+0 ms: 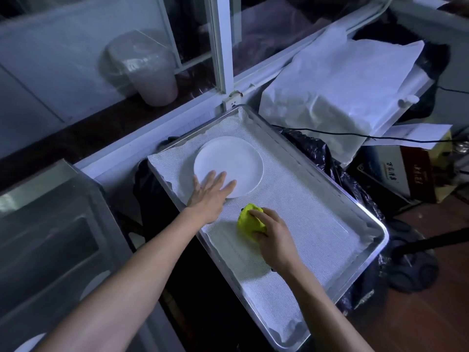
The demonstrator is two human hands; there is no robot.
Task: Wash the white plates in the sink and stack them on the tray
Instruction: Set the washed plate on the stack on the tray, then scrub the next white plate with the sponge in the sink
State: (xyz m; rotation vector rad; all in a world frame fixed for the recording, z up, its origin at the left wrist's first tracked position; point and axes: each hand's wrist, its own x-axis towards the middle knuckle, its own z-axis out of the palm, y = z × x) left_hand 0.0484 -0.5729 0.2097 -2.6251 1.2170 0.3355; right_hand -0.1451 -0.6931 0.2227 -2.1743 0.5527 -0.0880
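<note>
With our left hand (210, 193) flat on the white plate (228, 166) and our right hand (272, 236) gripping the yellow sponge (250, 221), the plate could slide across the tray's (355, 201) liner.

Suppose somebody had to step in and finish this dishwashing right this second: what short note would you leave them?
Left hand: fingers straight, resting flat on the near edge of the white plate.
Right hand: grips the yellow sponge just above the tray's liner.
The plate lies flat at the far end of the metal tray; whether it is one plate or a stack I cannot tell.
Done: at least one plate set on the tray.
Left: white plates seem to show in the sink at the lower left; wash them and stack them on this plate.
</note>
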